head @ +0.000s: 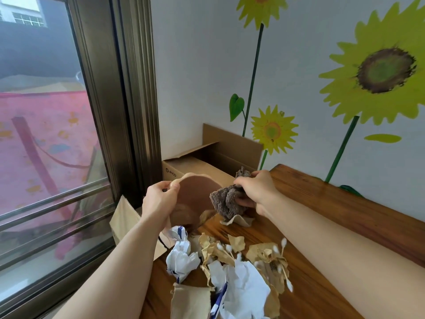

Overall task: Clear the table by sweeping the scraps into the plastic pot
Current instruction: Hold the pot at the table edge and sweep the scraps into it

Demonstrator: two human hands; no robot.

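Left hand (pixel 161 201): it is pinching the upper rim of the plastic pot (pixel 197 194) between the thumb and the curled fingers; the forearm is reaching in from the lower left.
Right hand (pixel 255 189): it is gripping a bunched grey-brown cloth (pixel 226 201); the fingers are closing round the cloth, and the hand is hovering just to the right of the pot's mouth.
Plastic pot: pinkish-brown; it is leaning on its side at the far left edge of the table (pixel 322 203), with its mouth facing the person and the scraps; whether anything is lying inside it cannot be told.
Cloth: it is hanging down from the right hand; its lower end is touching a torn piece of brown paper (pixel 239 221) on the table.
Scraps (pixel 230 272): crumpled white paper, torn brown paper and some cotton swabs (pixel 284 244) are lying in a loose pile on the near part of the table, below the pot and apart from the cloth.
Cardboard box (pixel 195 164): it is standing open behind the pot, against the wall.
Surroundings: a window (pixel 46 111) is filling the left side; sunflower stickers (pixel 386 67) are covering the wall.
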